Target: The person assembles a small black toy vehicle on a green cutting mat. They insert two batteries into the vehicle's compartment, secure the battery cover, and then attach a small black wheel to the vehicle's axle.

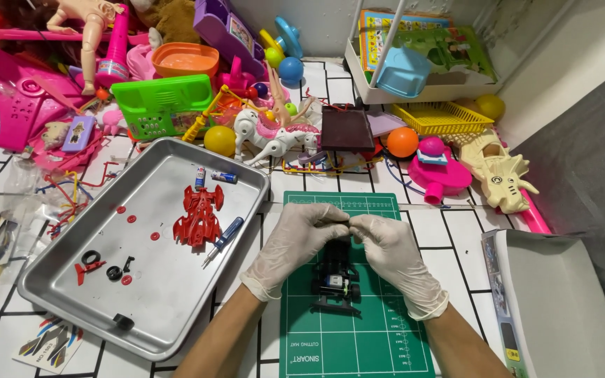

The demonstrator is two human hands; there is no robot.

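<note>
We're mid-teardown: left hand [294, 241] and right hand [391, 250], fingertips pinched together on the toy car chassis [335, 278] far end, over green cutting mat [348, 336]. Next likely needs screwdriver [224, 239] from tray [71, 280].

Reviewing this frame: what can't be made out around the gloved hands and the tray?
- Head view: the front of the black toy car chassis is covered by the left hand and right hand.
- What the fingertips pinch: too small, hidden between them.
- Small red discs in the metal tray: too small to identify.
- Sticker sheet: partly under the tray.
</note>
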